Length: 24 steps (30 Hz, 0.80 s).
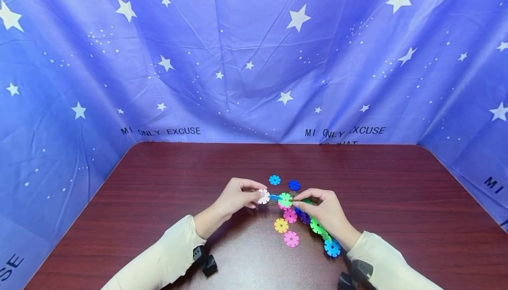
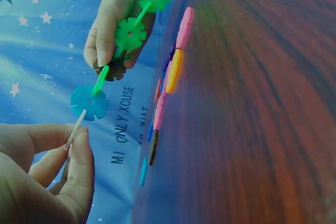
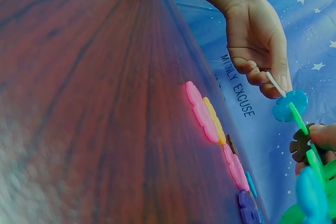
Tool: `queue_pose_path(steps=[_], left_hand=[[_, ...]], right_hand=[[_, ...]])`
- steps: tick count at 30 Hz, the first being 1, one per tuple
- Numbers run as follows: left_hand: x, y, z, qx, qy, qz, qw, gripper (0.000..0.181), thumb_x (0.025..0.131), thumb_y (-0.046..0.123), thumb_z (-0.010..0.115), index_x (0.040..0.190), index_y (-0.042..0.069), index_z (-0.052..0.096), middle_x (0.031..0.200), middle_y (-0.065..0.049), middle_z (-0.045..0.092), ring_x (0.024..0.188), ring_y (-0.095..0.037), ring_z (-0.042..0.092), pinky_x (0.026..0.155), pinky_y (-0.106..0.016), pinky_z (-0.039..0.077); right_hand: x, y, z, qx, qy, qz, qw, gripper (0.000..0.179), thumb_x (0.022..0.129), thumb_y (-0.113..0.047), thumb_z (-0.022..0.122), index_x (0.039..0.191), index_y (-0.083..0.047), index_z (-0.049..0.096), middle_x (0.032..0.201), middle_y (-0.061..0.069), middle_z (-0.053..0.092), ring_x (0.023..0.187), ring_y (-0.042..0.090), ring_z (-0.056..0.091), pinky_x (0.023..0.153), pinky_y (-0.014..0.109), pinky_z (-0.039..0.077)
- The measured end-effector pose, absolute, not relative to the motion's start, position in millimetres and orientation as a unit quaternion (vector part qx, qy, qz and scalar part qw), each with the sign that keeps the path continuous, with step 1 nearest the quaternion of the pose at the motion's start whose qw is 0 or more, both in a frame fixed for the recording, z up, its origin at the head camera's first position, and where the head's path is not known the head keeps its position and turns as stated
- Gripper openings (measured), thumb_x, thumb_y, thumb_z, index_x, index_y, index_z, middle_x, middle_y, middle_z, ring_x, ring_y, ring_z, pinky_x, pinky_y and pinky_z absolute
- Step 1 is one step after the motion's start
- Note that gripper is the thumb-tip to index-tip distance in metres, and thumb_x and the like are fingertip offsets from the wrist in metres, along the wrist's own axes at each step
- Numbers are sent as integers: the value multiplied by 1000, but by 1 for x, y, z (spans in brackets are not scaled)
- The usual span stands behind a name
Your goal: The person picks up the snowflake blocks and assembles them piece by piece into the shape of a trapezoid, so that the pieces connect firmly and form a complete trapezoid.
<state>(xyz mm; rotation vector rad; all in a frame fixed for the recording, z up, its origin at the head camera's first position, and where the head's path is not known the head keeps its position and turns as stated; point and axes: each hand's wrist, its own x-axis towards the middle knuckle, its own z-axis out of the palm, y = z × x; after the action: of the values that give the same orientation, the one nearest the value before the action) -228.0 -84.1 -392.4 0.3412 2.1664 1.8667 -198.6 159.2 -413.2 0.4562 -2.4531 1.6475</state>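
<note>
My left hand (image 1: 234, 198) pinches a white notched disc (image 1: 263, 196) between thumb and fingers. In the left wrist view, the edge of that disc meets a light blue disc (image 2: 89, 103) at the end of a chain of interlocking discs. My right hand (image 1: 324, 208) pinches a brown disc (image 2: 111, 72) within the same chain. Between the brown and light blue discs sits a green disc (image 1: 285, 200). Past the right hand the chain runs on through more green discs (image 1: 317, 225) to a blue disc (image 1: 332, 248). Both hands hold it above the table.
Loose discs lie on the dark red wooden table (image 1: 178, 171) beneath and around the chain: pink (image 1: 291, 239), yellow (image 1: 281, 225), light blue (image 1: 274, 179), dark blue (image 1: 294, 185) and purple (image 1: 304, 217). A blue curtain (image 1: 238, 82) with white stars hangs behind the table.
</note>
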Motion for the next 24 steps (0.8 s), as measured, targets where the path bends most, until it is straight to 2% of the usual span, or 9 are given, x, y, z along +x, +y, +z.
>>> queue_pose_path(steps=[7,15,24], left_hand=[[-228,-81,-394,145,749,637,113,24,85,0,65,106,-13,65,84,-16,70,62,-7,59,60,-36,57],[-226,-77,-394,152,740,646,106,22,85,-4,63,104,-15,65,83,-17,70,61,-3,57,61,-29,56],[-228,-75,-397,138,747,643,97,22,84,-4,65,103,-14,66,85,-20,70,62,-4,59,62,-31,56]], right_hand=[[-197,157,-411,179,-806,556,90,7,77,-9,77,83,-12,75,82,4,71,75,8,63,66,25,53],[-184,151,-388,190,-811,543,106,9,75,3,75,83,0,74,76,9,70,71,8,62,62,25,52],[-194,156,-412,173,-806,559,89,8,76,-6,77,83,-10,74,77,5,70,70,9,59,60,24,50]])
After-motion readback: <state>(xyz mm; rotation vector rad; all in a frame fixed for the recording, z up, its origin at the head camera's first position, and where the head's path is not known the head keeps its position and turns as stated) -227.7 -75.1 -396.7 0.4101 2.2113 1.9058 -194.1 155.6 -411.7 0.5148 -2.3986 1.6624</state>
